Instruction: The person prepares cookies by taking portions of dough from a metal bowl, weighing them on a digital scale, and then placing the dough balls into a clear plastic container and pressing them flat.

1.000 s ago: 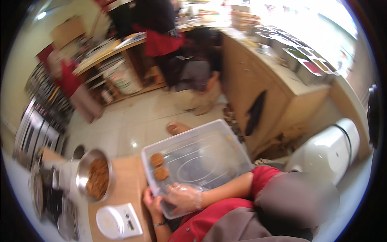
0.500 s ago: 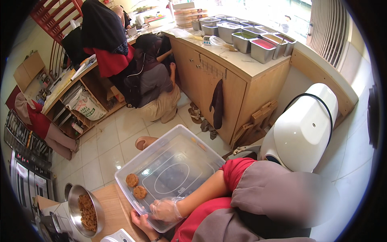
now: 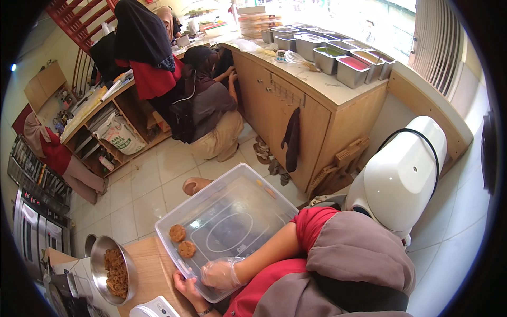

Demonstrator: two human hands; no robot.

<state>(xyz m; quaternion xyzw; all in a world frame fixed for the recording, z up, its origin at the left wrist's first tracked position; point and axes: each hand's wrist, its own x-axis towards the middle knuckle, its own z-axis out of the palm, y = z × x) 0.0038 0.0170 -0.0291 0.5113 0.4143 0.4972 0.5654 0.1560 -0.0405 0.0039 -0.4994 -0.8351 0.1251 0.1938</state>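
Clear tub (image 3: 253, 211): two brown patties (image 3: 186, 249) contained; rim grasped by left hand (image 3: 186, 287); gloved right hand (image 3: 218, 274) curled, its hold not discernible.

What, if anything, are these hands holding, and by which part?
The left hand apparently holds the clear plastic tub by its left edge; whether the gloved right hand, inside the tub, holds anything cannot be told.

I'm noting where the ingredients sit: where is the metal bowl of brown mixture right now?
In the head view, the metal bowl is at lower left, left of the clear plastic tub, with wooden tabletop between them.
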